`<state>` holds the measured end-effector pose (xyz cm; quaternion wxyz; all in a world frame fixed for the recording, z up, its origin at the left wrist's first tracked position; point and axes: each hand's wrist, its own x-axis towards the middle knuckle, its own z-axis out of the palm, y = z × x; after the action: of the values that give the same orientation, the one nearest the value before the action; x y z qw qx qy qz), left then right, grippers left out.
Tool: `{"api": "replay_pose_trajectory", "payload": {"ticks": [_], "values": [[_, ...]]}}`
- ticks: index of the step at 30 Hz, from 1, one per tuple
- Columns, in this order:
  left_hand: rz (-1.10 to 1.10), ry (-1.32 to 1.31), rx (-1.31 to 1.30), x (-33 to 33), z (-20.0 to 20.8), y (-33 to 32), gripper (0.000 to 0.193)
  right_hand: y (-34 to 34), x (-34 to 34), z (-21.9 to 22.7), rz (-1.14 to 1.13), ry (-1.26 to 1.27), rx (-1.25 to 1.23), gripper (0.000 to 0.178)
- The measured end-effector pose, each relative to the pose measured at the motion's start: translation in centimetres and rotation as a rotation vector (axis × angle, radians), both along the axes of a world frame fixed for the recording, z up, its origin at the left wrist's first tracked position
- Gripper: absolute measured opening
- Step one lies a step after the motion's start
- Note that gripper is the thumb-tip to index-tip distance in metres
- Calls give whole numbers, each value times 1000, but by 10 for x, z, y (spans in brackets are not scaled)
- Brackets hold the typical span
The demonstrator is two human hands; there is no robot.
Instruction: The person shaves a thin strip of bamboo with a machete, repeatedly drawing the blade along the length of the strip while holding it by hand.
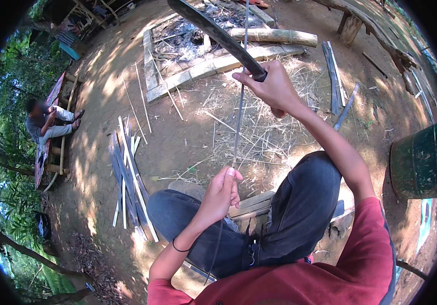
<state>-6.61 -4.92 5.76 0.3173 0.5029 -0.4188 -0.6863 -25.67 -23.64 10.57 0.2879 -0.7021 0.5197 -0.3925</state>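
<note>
My right hand (275, 87) is closed round the grip of a machete (213, 36), its long dark blade slanting up and to the left. A long thin strip (238, 122), which looks like split bamboo, runs from the top of the view down past the right thumb. Strip and blade cross just above that hand; I cannot tell whether they touch. Lower down, between my knees, my left hand (222, 192) pinches the strip between thumb and fingers. Its tail hangs below the hand over my dark jeans (302, 201).
Split bamboo strips (129, 178) lie piled left of my knee; more slats (333, 76) lie far right. Shavings (261, 132) litter the ground ahead. Beyond is an ashy fire pit with a block border (198, 72). A green barrel (417, 162) stands right. A person (50, 119) sits far left.
</note>
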Motion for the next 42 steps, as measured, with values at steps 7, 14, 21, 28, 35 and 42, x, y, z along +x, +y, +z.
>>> {"api": "replay_pose_trajectory", "payload": {"ticks": [7,14,21,28,35,42], "values": [[28,-435,-99,20,64,-16,60,7,-7,13,130,-631,418,28],[-47,-158,-283,-6,77,-60,40,5,-8,22,285,-862,662,27],[-37,-91,-233,-17,83,-77,31,21,-5,31,280,-789,561,32],[323,-260,-605,66,203,-101,25,31,-11,40,250,-786,625,25],[384,286,-973,175,333,-82,34,49,4,52,357,-744,658,27],[286,742,-1055,208,421,-70,36,60,5,60,439,-694,701,31]]}}
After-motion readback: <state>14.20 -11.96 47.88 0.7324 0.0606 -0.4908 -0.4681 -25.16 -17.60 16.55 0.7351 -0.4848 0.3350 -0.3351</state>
